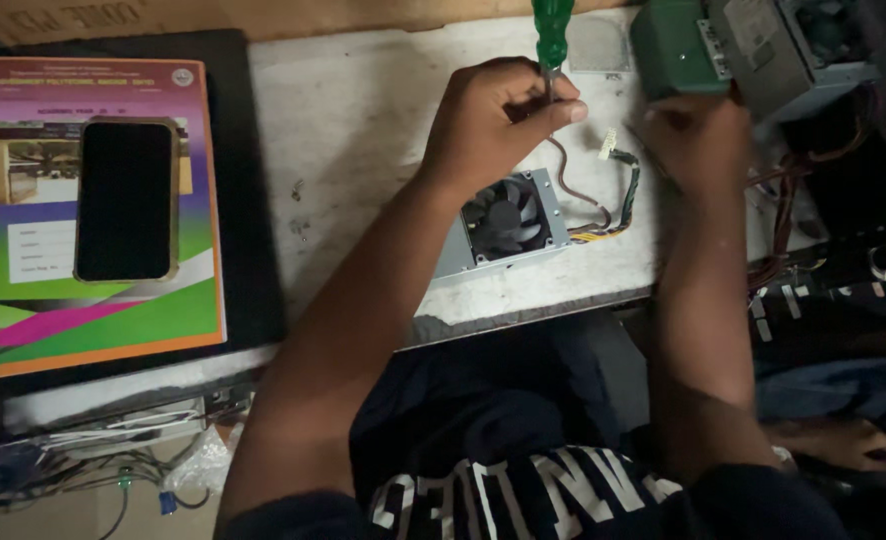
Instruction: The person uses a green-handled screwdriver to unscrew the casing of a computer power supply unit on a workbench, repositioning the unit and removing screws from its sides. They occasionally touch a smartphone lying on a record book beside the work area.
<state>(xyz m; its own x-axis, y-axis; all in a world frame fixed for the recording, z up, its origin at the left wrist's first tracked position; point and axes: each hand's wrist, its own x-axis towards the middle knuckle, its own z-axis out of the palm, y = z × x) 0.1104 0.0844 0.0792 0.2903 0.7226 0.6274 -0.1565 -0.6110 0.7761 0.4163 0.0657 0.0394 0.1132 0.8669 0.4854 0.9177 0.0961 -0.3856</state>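
My left hand is closed round the metal shaft of a green-handled screwdriver, which stands upright over the white tabletop. Just below that hand lies a grey metal power-supply box with a black fan. Brown, yellow and green wires run from it to a small white connector. My right hand grips the underside of a second grey metal unit with a green part at the table's top right.
A black phone lies on a colourful printed booklet, which rests on a black pad at the left. Bundles of cables hang at the right and lower left. A cardboard box sits at the far edge.
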